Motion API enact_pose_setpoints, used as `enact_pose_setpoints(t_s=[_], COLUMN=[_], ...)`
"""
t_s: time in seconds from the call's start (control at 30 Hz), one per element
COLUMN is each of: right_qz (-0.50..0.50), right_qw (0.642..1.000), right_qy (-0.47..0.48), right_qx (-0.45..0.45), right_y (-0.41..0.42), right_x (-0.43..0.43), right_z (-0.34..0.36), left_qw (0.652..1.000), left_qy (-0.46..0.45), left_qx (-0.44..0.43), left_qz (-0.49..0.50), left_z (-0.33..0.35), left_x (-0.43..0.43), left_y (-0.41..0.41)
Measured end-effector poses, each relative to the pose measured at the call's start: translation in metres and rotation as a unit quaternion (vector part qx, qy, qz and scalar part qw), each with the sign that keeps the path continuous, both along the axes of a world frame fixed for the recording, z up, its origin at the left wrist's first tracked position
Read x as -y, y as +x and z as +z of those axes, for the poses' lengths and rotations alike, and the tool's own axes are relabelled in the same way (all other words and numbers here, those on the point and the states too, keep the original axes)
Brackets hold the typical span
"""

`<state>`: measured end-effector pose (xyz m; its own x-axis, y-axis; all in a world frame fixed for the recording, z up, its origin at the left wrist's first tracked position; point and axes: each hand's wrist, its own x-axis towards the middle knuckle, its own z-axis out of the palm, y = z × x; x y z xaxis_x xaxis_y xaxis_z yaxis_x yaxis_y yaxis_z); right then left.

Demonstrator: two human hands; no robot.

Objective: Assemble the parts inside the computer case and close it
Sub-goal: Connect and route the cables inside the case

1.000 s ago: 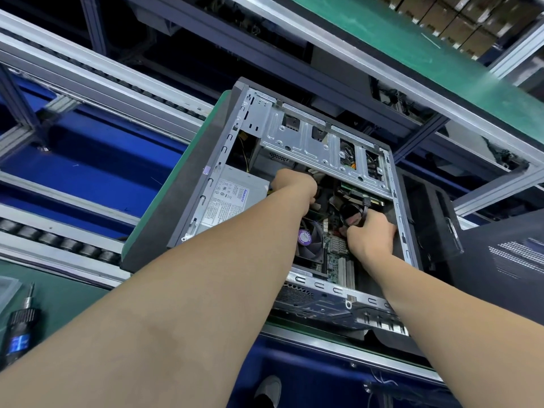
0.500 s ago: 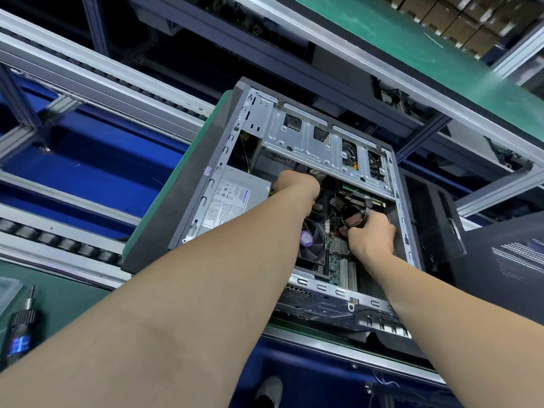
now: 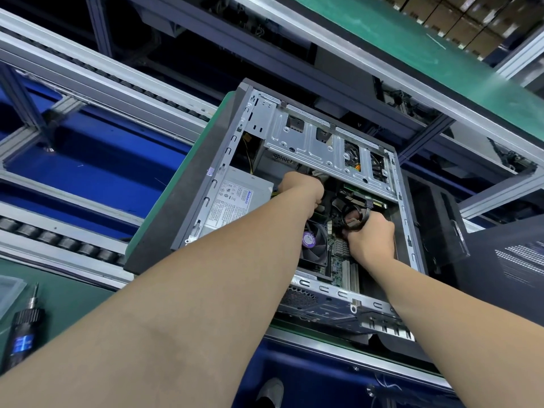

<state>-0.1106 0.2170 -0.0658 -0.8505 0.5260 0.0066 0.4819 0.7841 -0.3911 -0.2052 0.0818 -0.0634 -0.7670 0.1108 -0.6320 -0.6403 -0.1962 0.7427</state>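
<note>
head: r hand point(image 3: 371, 240) fingers curl round black cable point(image 3: 362, 215), prob soft, floppy; pinch nr connector point(image 3: 368, 205) just above fingers. l hand point(image 3: 300, 187) fingers hidden in computer case point(image 3: 191, 201), can't tell.

Silver-grey on the computer case point(image 3: 309, 142). White with dark print on the power supply point(image 3: 232, 201) label. Black with a purple sticker on the fan point(image 3: 313, 244). Black on the cable point(image 3: 364, 219). Green on the pallet point(image 3: 163, 206), blue on the conveyor panels point(image 3: 103, 163).
</note>
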Motion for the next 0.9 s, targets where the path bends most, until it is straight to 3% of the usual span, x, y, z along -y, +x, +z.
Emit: enact_pose_setpoints(t_s=[0.2, 0.43, 0.6, 0.77, 0.9], right_qz=[0.013, 0.004, -0.009, -0.004, -0.006], right_qw=[0.999, 0.996, 0.998, 0.996, 0.997], right_qy=[0.001, -0.084, -0.064, -0.082, -0.065], right_qx=[0.046, 0.008, 0.004, 0.031, 0.036], right_y=[-0.001, 0.002, 0.003, 0.005, 0.005], right_x=[0.004, 0.007, 0.002, 0.001, 0.000], right_z=[0.000, 0.000, -0.003, -0.004, -0.004], left_qw=[0.999, 0.980, 0.950, 0.873, 0.878], left_qy=[-0.048, -0.101, -0.101, -0.290, -0.308], left_qx=[-0.010, -0.073, -0.128, -0.258, -0.229], left_qz=[-0.010, -0.152, -0.267, -0.295, -0.284], left_z=[0.001, 0.016, 0.024, 0.015, 0.015], left_x=[0.002, 0.002, 0.005, 0.003, 0.003], left_y=[0.006, 0.020, 0.026, 0.029, 0.032])
